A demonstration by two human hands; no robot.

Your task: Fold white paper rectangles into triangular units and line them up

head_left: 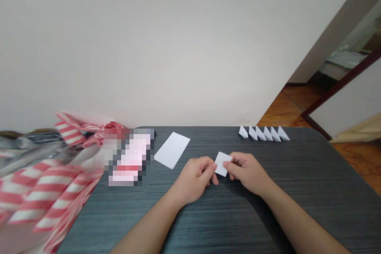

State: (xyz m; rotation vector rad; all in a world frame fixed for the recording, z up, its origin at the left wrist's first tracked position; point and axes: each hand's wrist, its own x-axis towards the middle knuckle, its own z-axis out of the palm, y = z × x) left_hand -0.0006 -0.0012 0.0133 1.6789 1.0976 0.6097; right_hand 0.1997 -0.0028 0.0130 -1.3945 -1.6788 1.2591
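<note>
Between my two hands is a small square of folded white paper (222, 160), raised a little over the dark table. My left hand (195, 178) pinches its left edge with thumb and fingers. On the opposite edge, my right hand (246, 170) grips it, thumb on top and fingers curled behind. Left of my hands lies a flat white sheet of paper (172, 150). Several folded white paper pieces (262, 133) with pointed tips stand in a row near the table's far right edge.
The dark wood-grain table (190, 230) meets a white wall (178, 47). At its left lies a pixelated pink-and-white object (132, 156). Beyond the left edge are bunched red-and-white striped bags (44, 190). A doorway and wooden floor (276, 107) show at the right.
</note>
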